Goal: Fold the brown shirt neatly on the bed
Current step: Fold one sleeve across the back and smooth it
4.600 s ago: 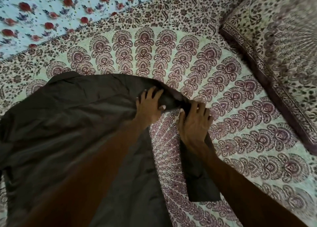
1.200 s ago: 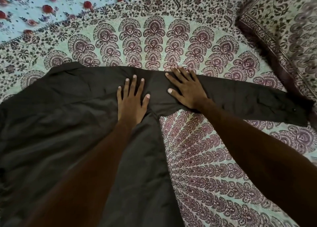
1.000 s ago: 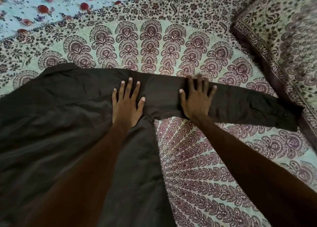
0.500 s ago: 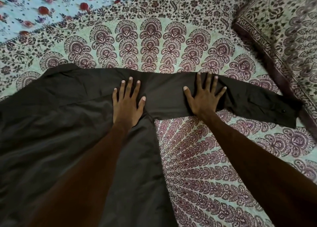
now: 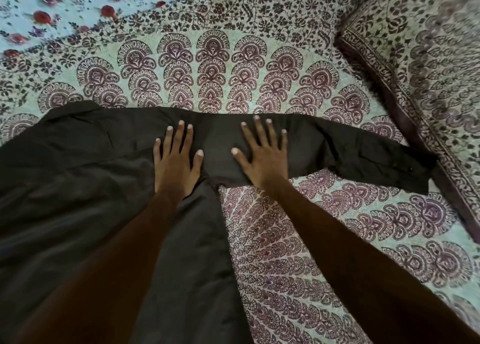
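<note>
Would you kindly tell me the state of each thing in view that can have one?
brown shirt: spread flat on the bedsheet, not yet folded.
sleeve: stretched straight out toward the pillow.
left hand: open, flat on the shirt's body.
right hand: open, fingers spread, flat on the sleeve.
pillow: lying at the bed's right side.

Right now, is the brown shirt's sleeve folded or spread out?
Spread out. The sleeve lies flat, stretched sideways over the bedsheet, its cuff beside the pillow. The right hand presses it flat.
</note>
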The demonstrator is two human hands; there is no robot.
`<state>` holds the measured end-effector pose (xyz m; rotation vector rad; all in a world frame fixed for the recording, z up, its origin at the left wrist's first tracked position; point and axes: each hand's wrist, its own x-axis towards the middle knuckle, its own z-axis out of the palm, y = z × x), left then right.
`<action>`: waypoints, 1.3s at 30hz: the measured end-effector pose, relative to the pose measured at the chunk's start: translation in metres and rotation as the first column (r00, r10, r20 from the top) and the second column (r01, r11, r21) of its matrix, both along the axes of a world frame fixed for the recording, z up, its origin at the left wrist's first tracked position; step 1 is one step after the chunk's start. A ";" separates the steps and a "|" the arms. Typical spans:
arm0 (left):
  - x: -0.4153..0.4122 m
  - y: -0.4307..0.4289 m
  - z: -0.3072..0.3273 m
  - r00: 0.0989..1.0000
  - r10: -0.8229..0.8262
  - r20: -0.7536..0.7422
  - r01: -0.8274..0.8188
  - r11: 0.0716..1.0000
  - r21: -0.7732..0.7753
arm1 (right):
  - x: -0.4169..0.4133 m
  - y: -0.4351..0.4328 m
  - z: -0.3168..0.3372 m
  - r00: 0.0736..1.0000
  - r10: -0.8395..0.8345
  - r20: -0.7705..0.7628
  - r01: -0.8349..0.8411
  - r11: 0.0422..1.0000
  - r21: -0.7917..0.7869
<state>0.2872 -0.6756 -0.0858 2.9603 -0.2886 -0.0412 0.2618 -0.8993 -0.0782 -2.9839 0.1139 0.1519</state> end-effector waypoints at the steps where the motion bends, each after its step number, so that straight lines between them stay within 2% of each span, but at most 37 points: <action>1: 0.000 0.000 0.002 1.000 -0.003 -0.009 0.003 1.000 0.003 | -0.005 -0.022 0.001 0.998 -0.060 0.002 0.060 0.998 -0.011; 4: 0.001 -0.004 0.004 0.999 0.012 -0.033 -0.012 1.000 0.003 | -0.024 -0.087 0.005 0.975 -0.223 0.008 0.223 0.975 -0.015; 8: 0.002 -0.040 0.020 0.974 0.220 -0.052 -0.222 0.974 -0.044 | -0.032 -0.114 0.008 0.960 -0.279 -0.019 0.279 0.960 -0.014; 9: 0.002 -0.058 0.027 0.975 0.217 -0.045 -0.219 0.975 -0.045 | -0.029 -0.109 0.009 0.952 -0.304 -0.034 0.303 0.953 -0.019; 11: 0.001 -0.096 0.037 0.998 0.030 -0.052 -0.035 0.996 -0.088 | -0.020 -0.094 0.012 0.951 -0.302 -0.066 0.303 0.953 0.000; 13: 0.000 -0.133 0.033 0.977 -0.191 -0.100 0.176 0.974 -0.141 | -0.017 -0.083 0.014 0.980 -0.180 -0.084 0.184 0.982 0.042; 14: -0.001 -0.147 0.027 0.965 -0.226 -0.132 0.208 0.968 -0.141 | -0.020 -0.085 0.014 0.989 -0.125 -0.075 0.129 0.990 0.052; 15: -0.002 -0.156 0.020 0.964 -0.217 -0.156 0.198 0.972 -0.130 | -0.024 -0.092 0.013 0.992 -0.106 -0.062 0.110 0.992 0.060; 18: -0.006 -0.160 0.008 0.974 -0.172 -0.150 0.163 0.984 -0.074 | -0.038 -0.130 0.011 0.981 -0.190 -0.028 0.192 0.976 0.102; 20: -0.006 -0.162 0.009 0.974 -0.161 -0.160 0.149 0.985 -0.086 | -0.045 -0.153 0.023 0.974 -0.225 -0.027 0.225 0.946 0.235; 22: -0.004 -0.174 0.018 0.975 -0.103 -0.197 0.082 0.990 -0.112 | -0.052 -0.172 0.041 0.942 -0.328 0.073 0.281 0.887 0.368; 24: -0.002 -0.191 0.027 0.971 -0.019 -0.239 -0.008 0.994 -0.111 | -0.062 -0.189 0.049 0.853 -0.478 0.209 0.420 0.867 0.266; 25: -0.001 -0.198 0.029 0.969 0.010 -0.247 -0.040 0.992 -0.119 | -0.068 -0.197 0.050 0.794 -0.571 0.207 0.538 0.819 0.198; 27: -0.001 -0.203 0.027 0.968 0.041 -0.246 -0.084 0.982 -0.168 | -0.081 -0.206 0.042 0.672 -0.741 -0.008 0.736 0.666 0.120; 28: -0.003 -0.201 0.023 0.970 0.042 -0.240 -0.089 0.978 -0.188 | -0.085 -0.207 0.036 0.640 -0.759 -0.121 0.769 0.630 0.108; 29: -0.004 -0.199 0.018 0.974 0.032 -0.224 -0.077 0.978 -0.195 | -0.088 -0.208 0.028 0.647 -0.743 -0.169 0.762 0.640 0.099; 32: -0.007 -0.195 0.010 0.986 0.005 -0.168 -0.037 0.982 -0.185 | -0.082 -0.217 0.014 0.719 -0.683 -0.132 0.693 0.718 0.059; 39: -0.007 -0.196 0.007 0.989 0.020 -0.148 -0.045 0.984 -0.172 | -0.051 -0.253 0.016 0.779 -0.607 -0.155 0.616 0.788 0.010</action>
